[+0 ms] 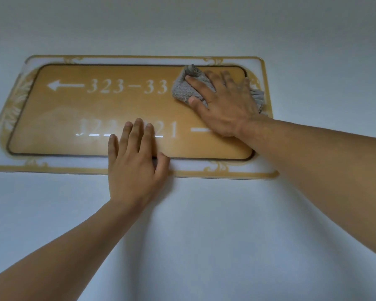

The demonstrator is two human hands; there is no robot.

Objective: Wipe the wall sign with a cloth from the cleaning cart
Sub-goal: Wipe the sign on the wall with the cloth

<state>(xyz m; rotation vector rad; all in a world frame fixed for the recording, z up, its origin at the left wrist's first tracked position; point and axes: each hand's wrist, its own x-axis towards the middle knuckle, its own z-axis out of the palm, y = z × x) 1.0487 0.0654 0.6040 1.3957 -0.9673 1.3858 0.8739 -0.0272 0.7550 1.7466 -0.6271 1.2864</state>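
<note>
Wall sign point(78, 109): "323–33"; perhaps "322", "21".

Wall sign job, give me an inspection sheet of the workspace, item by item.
Surface: plain pale wall.
Job's things: gold sign mounted on the wall; grey cloth pressed on its upper right.
Clutter: nothing seen.
Grippers: right hand flat on the cloth; left hand flat across the sign's lower edge.
Cables: nothing seen.
Surroundings: only wall in view; cart not in view.

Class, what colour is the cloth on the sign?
Grey cloth, best seen in the head view.
</note>
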